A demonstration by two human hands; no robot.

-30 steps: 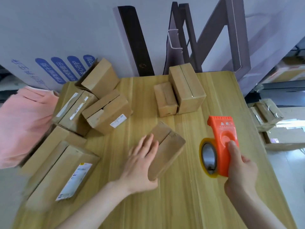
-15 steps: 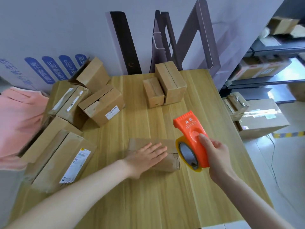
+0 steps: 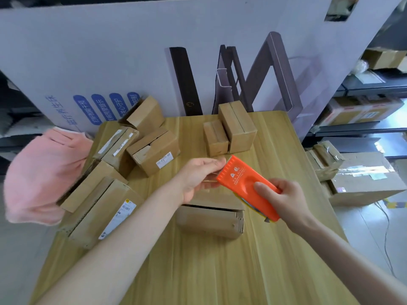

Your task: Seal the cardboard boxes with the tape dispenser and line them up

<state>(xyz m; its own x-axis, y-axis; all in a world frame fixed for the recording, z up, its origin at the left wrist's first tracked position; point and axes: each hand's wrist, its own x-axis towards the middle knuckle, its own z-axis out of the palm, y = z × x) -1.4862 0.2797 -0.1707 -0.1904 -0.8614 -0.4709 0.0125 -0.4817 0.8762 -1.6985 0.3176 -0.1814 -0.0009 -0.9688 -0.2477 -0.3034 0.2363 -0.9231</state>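
Note:
My right hand (image 3: 284, 200) grips the orange tape dispenser (image 3: 244, 181), held above the table with its toothed edge pointing up and left. My left hand (image 3: 199, 176) pinches the clear tape end at that toothed edge. Below both hands a small cardboard box (image 3: 209, 221) lies on the wooden table (image 3: 198, 271), its top flaps closed with a dark seam showing. Two closed boxes (image 3: 231, 130) stand side by side at the back of the table. Several more boxes (image 3: 123, 159) are piled on the table's left side.
A large grey printed board (image 3: 110, 62) leans behind the table. A pink cloth (image 3: 41, 172) hangs at the left. On the floor to the right stand more cardboard boxes (image 3: 361, 179) and dark shelving (image 3: 374, 106). The table's right edge runs close to my right forearm.
My left hand left the small box and rose to pinch the tape at the dispenser's edge. My right hand tilted the dispenser flat above the box. The view shifted down and back.

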